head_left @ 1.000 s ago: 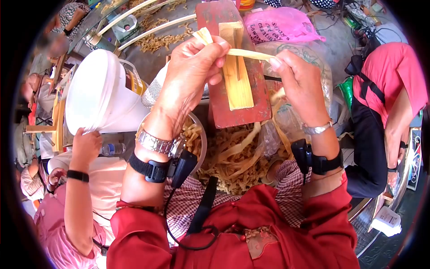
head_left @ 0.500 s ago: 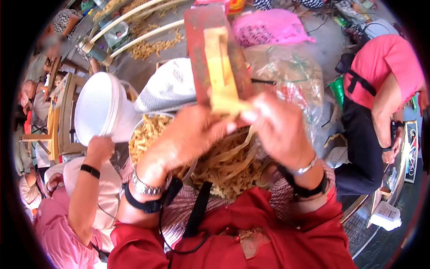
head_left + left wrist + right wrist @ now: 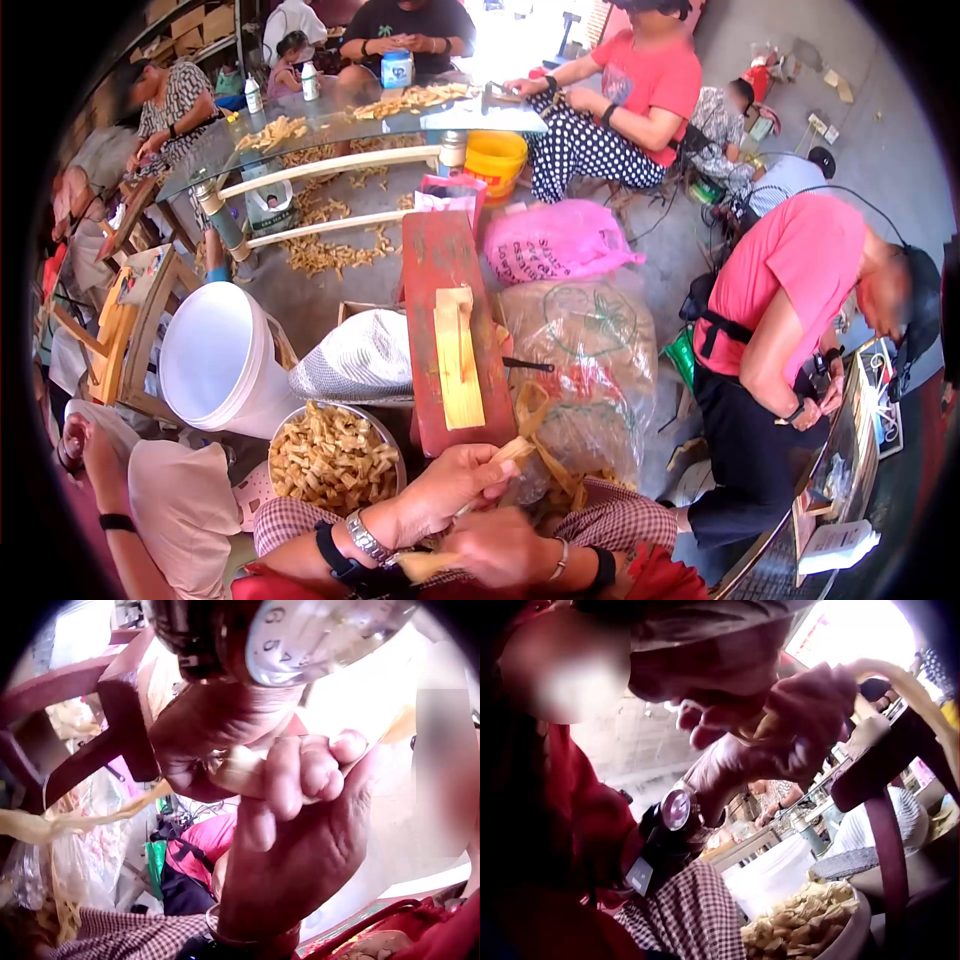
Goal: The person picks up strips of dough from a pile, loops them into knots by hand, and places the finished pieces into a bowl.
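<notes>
Low over the lap, both hands work a pale yellow strip of dried leaf [image 3: 513, 452]. My left hand [image 3: 450, 492] pinches it between thumb and fingers, one end poking out past the fingertips. Close below it, my right hand [image 3: 505, 548] curls its fingers on the strip, and a loose end shows beside the left wrist. In the left wrist view, the right fingers [image 3: 283, 776] wrap the strip right at the left hand, and a long tail [image 3: 82, 819] trails off left. Beyond the hands, a flat yellow wooden piece [image 3: 458, 375] lies on a red wooden bench [image 3: 425, 300].
A tub of short folded pieces [image 3: 335, 455] stands left of the lap, with a white bucket [image 3: 215, 355] behind it. A clear plastic sack [image 3: 585, 350] and a pink bag [image 3: 560, 240] sit right of the bench. A person in pink [image 3: 770, 290] bends at the right; a glass table [image 3: 350, 130] stands ahead.
The head view has tilted up. Both hands have come back from the wooden piece toward the lap, bringing the strip, which was stretched between them a second ago.
</notes>
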Action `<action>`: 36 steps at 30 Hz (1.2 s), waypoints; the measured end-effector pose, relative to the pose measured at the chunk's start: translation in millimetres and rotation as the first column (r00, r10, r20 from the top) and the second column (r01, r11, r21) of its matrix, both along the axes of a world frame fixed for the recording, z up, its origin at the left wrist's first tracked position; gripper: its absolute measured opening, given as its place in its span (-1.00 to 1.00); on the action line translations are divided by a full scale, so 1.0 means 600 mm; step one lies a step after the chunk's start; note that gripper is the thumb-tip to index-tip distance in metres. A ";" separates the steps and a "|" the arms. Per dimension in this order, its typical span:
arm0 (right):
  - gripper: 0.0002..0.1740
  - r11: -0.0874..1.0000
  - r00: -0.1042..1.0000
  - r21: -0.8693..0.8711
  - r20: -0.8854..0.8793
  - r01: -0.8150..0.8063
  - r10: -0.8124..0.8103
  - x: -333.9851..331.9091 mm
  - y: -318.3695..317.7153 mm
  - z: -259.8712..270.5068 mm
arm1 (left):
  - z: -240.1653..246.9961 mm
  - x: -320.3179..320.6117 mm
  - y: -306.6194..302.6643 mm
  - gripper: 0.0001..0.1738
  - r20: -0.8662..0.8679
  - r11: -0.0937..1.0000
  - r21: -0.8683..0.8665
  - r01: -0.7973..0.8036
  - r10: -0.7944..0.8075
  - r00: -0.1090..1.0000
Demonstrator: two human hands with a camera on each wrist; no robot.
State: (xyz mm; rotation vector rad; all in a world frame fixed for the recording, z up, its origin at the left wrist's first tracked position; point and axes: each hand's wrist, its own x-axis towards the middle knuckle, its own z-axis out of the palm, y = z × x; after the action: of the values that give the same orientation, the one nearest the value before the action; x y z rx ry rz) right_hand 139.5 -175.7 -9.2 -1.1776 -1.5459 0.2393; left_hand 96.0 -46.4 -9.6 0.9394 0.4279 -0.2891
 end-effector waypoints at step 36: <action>-0.60 0.931 0.800 -0.321 -0.505 0.173 -0.323 0.090 0.012 -0.005 | 0.081 -0.023 0.020 -0.44 0.554 0.665 0.689 -0.288 -0.227 0.801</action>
State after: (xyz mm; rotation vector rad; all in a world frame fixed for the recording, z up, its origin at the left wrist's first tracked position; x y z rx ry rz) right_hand 193.8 -168.5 -11.9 -1.3553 -0.8520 0.5663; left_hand 82.1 -34.6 39.2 1.7805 -0.0734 0.2796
